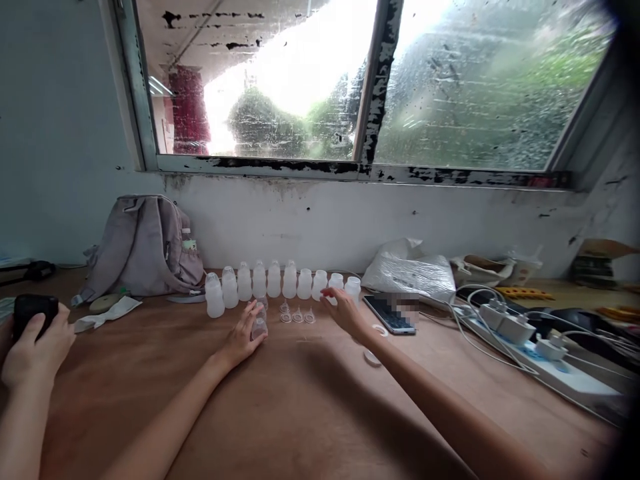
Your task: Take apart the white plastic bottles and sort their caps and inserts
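Note:
A row of several frosted white bottles point(273, 280) stands along the back of the table; those on the left have clear domed tops, those on the right are open-topped. My left hand point(243, 333) rests on the table, its fingers around a small clear cap point(259, 327). My right hand point(344, 308) is raised just in front of the right-hand bottles, fingers apart, with nothing visible in it. Between my hands lie several clear nipple-like pieces point(298, 316). White rings point(372, 358) lie beneath and beside my right forearm.
Another person's hands point(40, 343) hold a black device at the far left. A grey backpack point(143, 247) and white cloth lie behind. At right are a phone point(389, 315), plastic bag point(411, 270) and power strip point(575, 373) with cables.

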{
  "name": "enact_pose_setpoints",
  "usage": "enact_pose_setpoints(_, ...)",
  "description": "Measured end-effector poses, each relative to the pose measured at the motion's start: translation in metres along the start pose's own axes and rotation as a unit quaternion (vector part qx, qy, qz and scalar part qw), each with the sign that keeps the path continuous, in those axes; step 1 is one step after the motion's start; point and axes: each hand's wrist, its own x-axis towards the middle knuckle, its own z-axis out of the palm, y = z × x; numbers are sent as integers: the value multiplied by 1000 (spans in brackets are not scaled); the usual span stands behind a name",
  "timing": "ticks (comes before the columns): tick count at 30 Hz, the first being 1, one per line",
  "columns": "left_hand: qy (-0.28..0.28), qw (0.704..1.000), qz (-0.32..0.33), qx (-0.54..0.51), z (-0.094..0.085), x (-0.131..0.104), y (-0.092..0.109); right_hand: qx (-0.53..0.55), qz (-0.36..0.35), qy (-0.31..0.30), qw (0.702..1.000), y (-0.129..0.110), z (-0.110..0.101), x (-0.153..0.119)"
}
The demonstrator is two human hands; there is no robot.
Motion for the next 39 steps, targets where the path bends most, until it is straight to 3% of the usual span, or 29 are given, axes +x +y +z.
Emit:
enact_pose_setpoints(5,-20,1000,14,-10,-3,-3,4,12,8,-26,1000,6,-4,-38)
enact_pose_setpoints(10,21,1000,3,3,-5,-3,6,-6,14,-19,1000,13,-12,-35)
enact_pose_setpoints(13,6,999,31,18,-8,-2,8,-22,29,-39,999,16,-15,-34)
enact_pose_setpoints(16,-43,998,45,32,-8,-1,10,-49,63,-96,992,18,-19,-34)
enact_pose_setpoints(20,-36,997,50,55,-7,-2,10,-80,120,-202,969,21,-35,-32)
enact_pose_setpoints(23,-35,993,67,93,-6,-4,6,-100,179,-312,928,22,-54,-29)
enact_pose_setpoints(26,-33,986,88,140,-5,-4,2,-116,234,-378,888,20,-71,-28)
enact_pose_setpoints(31,-6,985,87,151,-3,-4,2,-182,264,-355,878,16,-76,-28)
enact_pose_setpoints(39,-19,982,150,116,7,3,30,-215,193,-297,910,29,-45,-35)
